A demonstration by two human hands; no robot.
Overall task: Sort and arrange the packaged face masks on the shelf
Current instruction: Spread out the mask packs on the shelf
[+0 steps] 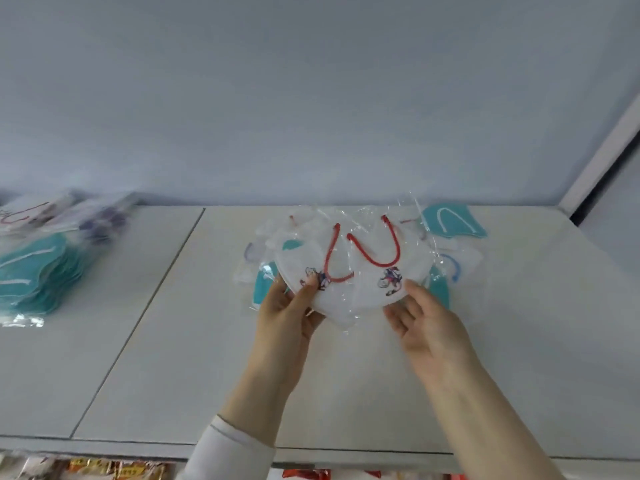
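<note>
Both forearms reach forward over the white shelf [173,358], and the hands meet at the near edge of one packaged face mask [360,271], which they hold tilted just above a loose pile [467,261] in the middle of the shelf. The left hand [289,317], coming out of a white sleeve [228,452], has its grip clamped on the pack, with the thumb pressed on top and the fingers underneath. The right hand [427,327] is turned palm inward and its grip is apart: the fingers are loose, and only the thumb tip touches the pack's edge. The held mask is white, in clear wrap, with two red ear loops [377,247] and two small cartoon prints. In the pile I cannot count the packs exactly; one teal mask [453,221] lies clearly at its far right, and three other teal parts show from under the white ones. Far to the left there are two stacks, a teal stack [34,271] and behind it a white stack [69,211]. Below the shelf edge, red and yellow packets [114,471] carry writing too blurred to read.
</note>
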